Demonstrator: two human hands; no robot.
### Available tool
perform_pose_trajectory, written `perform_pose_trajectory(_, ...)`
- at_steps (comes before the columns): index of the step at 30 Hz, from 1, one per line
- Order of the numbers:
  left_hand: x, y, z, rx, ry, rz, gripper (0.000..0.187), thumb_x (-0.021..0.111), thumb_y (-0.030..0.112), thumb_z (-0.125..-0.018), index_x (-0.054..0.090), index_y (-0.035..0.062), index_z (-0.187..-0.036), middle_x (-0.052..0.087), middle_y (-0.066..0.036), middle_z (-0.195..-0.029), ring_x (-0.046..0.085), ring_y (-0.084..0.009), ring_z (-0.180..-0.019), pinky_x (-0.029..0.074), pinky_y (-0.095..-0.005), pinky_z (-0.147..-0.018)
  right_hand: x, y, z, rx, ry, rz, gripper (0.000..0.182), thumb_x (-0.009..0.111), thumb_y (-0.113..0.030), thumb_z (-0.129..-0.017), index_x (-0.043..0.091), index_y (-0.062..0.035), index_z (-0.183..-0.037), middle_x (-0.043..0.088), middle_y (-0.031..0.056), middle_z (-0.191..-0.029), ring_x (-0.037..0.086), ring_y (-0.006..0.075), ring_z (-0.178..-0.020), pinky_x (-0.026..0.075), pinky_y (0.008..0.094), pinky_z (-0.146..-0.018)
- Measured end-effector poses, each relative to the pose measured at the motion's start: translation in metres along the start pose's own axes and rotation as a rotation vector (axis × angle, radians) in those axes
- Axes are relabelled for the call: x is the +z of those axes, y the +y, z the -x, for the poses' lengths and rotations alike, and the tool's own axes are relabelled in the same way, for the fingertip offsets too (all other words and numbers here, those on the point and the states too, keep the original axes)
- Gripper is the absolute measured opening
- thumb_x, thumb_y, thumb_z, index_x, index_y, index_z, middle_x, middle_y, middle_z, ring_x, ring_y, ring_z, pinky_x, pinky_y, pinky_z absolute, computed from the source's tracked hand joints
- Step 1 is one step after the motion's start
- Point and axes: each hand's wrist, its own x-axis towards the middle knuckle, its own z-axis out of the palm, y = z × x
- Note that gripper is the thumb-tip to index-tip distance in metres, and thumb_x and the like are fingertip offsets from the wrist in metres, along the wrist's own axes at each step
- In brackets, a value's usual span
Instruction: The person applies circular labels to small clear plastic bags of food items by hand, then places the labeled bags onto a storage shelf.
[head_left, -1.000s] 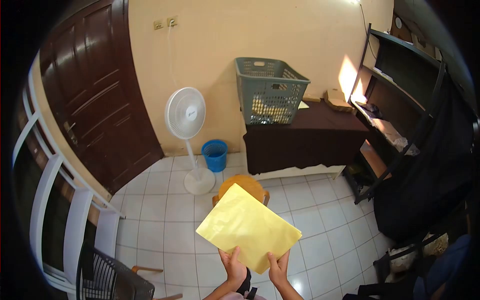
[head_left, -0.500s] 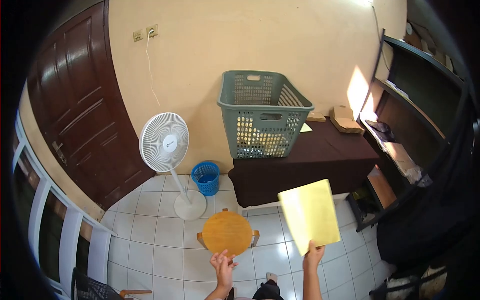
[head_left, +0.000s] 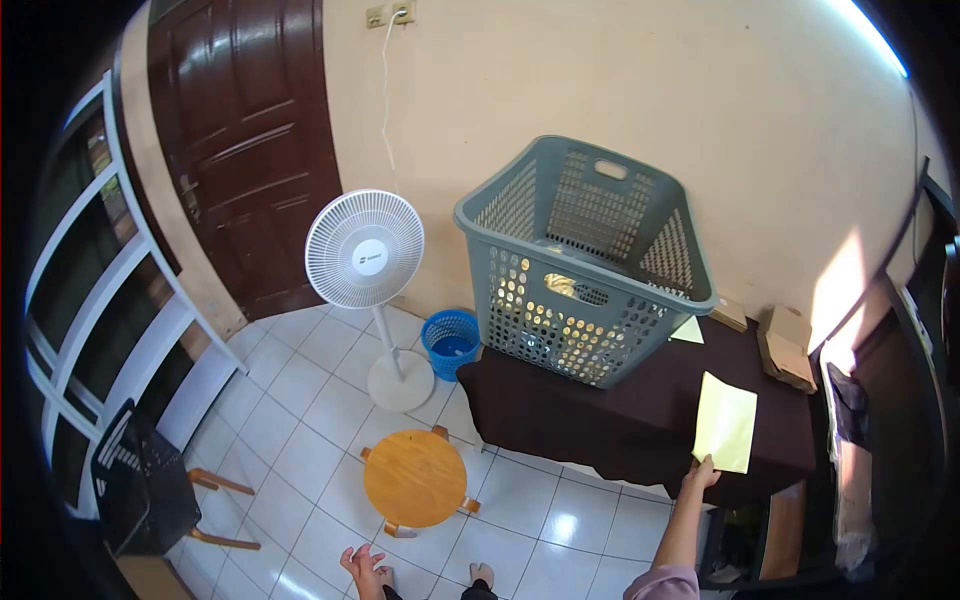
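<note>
My right hand (head_left: 705,473) grips the lower edge of a flat, rectangular yellow paper (head_left: 726,424), perhaps an envelope. It is held up in front of the dark-covered table (head_left: 640,420). My left hand (head_left: 364,570) is low at the bottom of the view, its fingers loosely bent and apart, with nothing in it. Nearest to that hand is a round wooden stool (head_left: 415,478). On the table stands a large grey-green laundry basket (head_left: 590,290); yellowish things show through its holes.
A white standing fan (head_left: 365,250) and a blue waste basket (head_left: 450,340) stand left of the table. Cardboard boxes (head_left: 787,348) lie at the table's right end, near dark shelves (head_left: 900,400). A black chair (head_left: 145,480) is at the left.
My view has turned and come nearer the table. My right hand has carried the yellow paper right, over the table's front. The left hand has moved away from the stool seat.
</note>
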Motion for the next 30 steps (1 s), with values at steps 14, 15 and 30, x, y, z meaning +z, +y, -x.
perform_pose_trajectory(14, -0.012, 0.009, 0.064, 0.031, 0.037, -0.237, 0.060, 0.042, 0.036, -0.088, 0.009, 0.0062, -0.128, 0.039, -0.015, -0.123, 0.051, -0.0286, -0.100, 0.047, -0.0380, -0.074, 0.057, 0.029, -0.089, 0.134, -0.022, 0.024, 0.038, 0.051, 0.000, -0.076, 0.041, 0.0043, -0.112, 0.051, 0.0166, -0.105, 0.058, 0.0277, -0.085, 0.053, 0.0348, -0.066)
perform_pose_trajectory(15, -0.014, 0.009, 0.064, 0.025, 0.052, -0.267, 0.060, 0.043, 0.037, -0.088, 0.009, 0.0063, -0.128, 0.039, -0.015, -0.123, 0.051, -0.0287, -0.099, 0.047, -0.0379, -0.074, 0.058, 0.030, -0.096, 0.137, -0.023, 0.027, 0.038, 0.051, 0.000, -0.076, 0.041, 0.0043, -0.112, 0.051, 0.0166, -0.105, 0.058, 0.0277, -0.085, 0.053, 0.0348, -0.066)
perform_pose_trajectory(30, -0.043, 0.008, 0.076, 0.173, 0.083, -0.191, 0.050, 0.054, 0.013, -0.080, 0.018, 0.0101, -0.116, 0.038, -0.013, -0.111, 0.053, -0.0192, -0.084, 0.046, -0.0292, -0.059, -0.140, 0.143, 0.116, -0.155, -0.372, 1.201, 0.048, 0.055, -0.035, -0.077, 0.054, 0.0027, -0.107, 0.055, 0.0222, -0.106, 0.056, 0.0337, -0.090, 0.042, 0.0405, -0.082)
